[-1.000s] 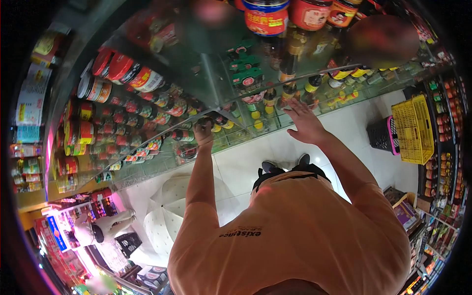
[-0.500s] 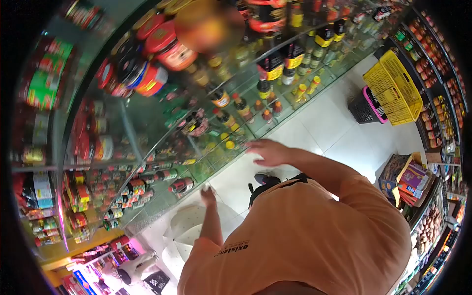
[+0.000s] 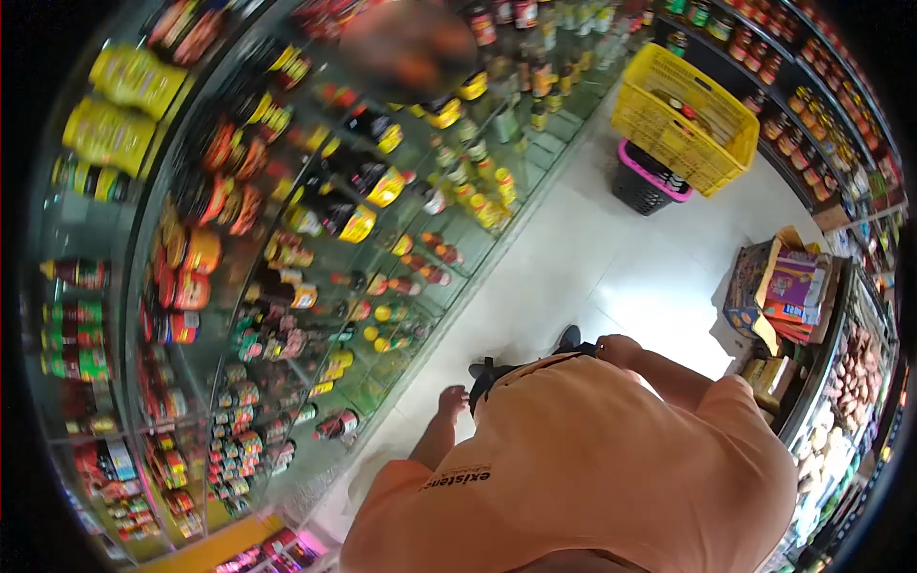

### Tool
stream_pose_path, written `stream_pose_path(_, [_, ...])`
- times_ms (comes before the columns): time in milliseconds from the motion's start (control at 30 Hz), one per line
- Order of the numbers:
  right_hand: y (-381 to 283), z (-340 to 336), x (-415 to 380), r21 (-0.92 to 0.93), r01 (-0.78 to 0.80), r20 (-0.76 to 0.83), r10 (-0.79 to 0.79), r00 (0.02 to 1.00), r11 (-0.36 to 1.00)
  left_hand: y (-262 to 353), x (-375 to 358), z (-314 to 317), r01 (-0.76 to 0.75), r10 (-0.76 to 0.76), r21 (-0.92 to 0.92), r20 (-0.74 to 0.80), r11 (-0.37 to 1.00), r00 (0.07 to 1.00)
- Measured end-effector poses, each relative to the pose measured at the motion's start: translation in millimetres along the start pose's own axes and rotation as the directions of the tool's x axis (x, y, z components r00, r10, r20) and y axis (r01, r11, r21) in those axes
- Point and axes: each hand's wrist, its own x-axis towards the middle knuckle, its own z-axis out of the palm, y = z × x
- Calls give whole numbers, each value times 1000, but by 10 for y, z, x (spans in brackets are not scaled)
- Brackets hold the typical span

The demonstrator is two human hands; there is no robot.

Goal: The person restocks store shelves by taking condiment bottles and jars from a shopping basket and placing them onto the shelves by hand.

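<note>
Hands down and back by the waist now, against a second ago, with both out at the glass shelving (image 3: pixel 554 145): left hand (image 3: pixel 454 401) at about nine o'clock of the waist, right hand (image 3: pixel 619 351) at about three, taking twelve as straight ahead, up the view. Body turned rightward too, judging by the shelving swung round to run from eight up to twelve o'clock and the yellow basket (image 3: pixel 659 88) come in to one. Meaning, as a judgement, a reach at the shelves broken off or finished, with nothing seen carried away. Bottles (image 3: pixel 358 224) toward ten o'clock and jars (image 3: pixel 239 444) toward nine, standing on the shelves, apart from both hands. Left hand loosely parted, fingers slack and a little curled, over pale floor (image 3: pixel 564 286), holding nothing visible; nearest goods, a red-labelled jar (image 3: pixel 336 423) at the low shelf edge. Right hand just beside the dark waistband, small and foreshortened, so cannot fairly tell whether wide, narrow, clutching cloth or touching it. Farther off, a black basket (image 3: pixel 645 191) with pink rim just below the yellow one in view, and a box (image 3: pixel 750 286) of packets between two and three o'clock.
</note>
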Motion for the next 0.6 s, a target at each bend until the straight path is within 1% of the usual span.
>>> stream_pose_path(33, [139,-26,-64,42,-19,-36,20,999,999,105,485,-16,33,-11,-157,140,987,990])
stream_pose_path(67, [306,-35,-134,85,-40,-68,46,997,996,588,301,363,-36,36,25,-11,999,999])
stream_pose_path(100, [499,7,-149,129,-29,-97,42,994,991,878,321,612,-138,138,89,6,986,990])
stream_pose_path(133, [659,46,-203,151,-46,-105,62,993,987,1213,311,903,-147,153,174,-25,974,988])
stream_pose_path(167, [771,57,-242,214,-68,-116,95,989,974,1565,193,1210,-169,179,228,-26,959,983])
stream_pose_path(200, [848,39,-264,275,-86,-126,125,984,958,1778,219,1417,-216,214,233,36,948,976])
stream_pose_path(233, [679,-277,-605,222,-10,-148,44,988,975,1975,211,1655,-243,235,276,62,930,970])
stream_pose_path(300, [911,-213,-643,277,-6,-186,60,981,961,2242,147,2057,-271,251,332,103,904,963])
stream_pose_path(367, [1192,-65,-584,374,6,-251,95,963,927,2431,186,2360,-303,225,482,215,822,950])
stream_pose_path(400, [1341,31,-491,386,-2,-256,108,961,923,2464,287,2461,-307,221,490,227,815,948])
stream_pose_path(467, [1615,167,-298,532,-114,-201,256,946,839,2386,593,2541,-196,75,535,239,822,968])
stream_pose_path(500, [1589,9,-393,521,-99,-226,249,942,848,2385,706,2588,-175,34,589,241,789,970])
stream_pose_path(533, [1595,-141,-450,522,-109,-225,260,939,846,2403,777,2646,-176,29,589,251,789,968])
stream_pose_path(600, [1664,-369,-488,646,-171,-144,339,930,744,2479,936,2799,-51,-95,670,180,741,979])
